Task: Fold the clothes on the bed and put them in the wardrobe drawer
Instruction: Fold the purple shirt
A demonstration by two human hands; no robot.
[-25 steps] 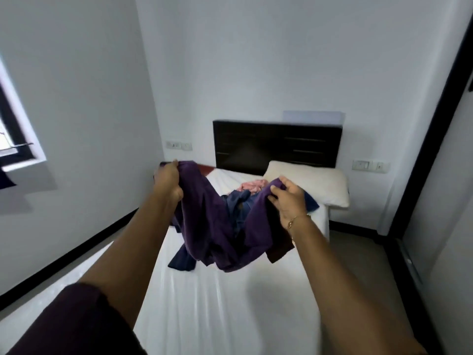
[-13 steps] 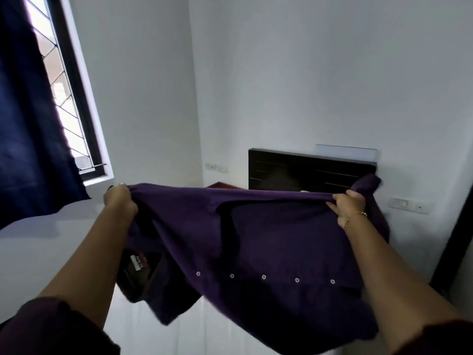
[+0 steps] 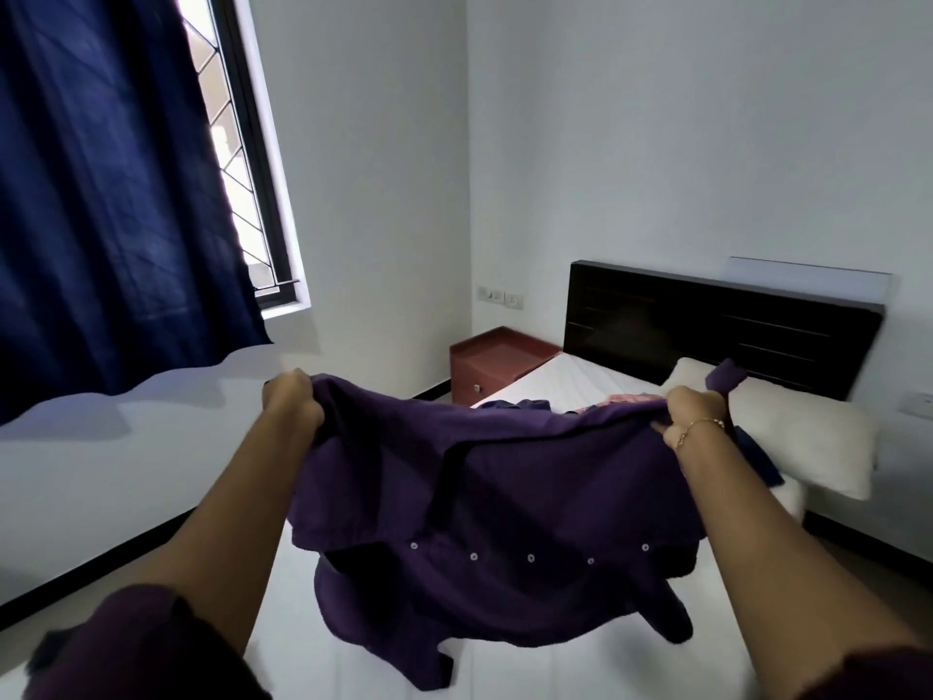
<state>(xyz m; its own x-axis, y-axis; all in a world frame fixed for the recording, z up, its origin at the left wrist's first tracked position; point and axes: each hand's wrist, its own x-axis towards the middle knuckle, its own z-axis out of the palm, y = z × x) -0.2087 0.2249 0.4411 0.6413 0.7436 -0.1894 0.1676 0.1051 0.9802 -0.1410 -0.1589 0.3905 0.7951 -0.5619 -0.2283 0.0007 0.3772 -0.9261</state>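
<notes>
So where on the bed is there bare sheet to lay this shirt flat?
Bare white sheet shows on the bed near you, under and before the hanging purple shirt that the left hand and right hand grip. Another bare strip lies by the red nightstand. The pillow end is crowded with heaped clothes.

Purple shirt [image 3: 505,502] between both hands, above bed [image 3: 535,669]

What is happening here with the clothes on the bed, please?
A person holds a purple shirt spread out above the white bed, the left hand and right hand each gripping its top edge. More clothes lie near the pillow. Nothing looks folded yet.
</notes>
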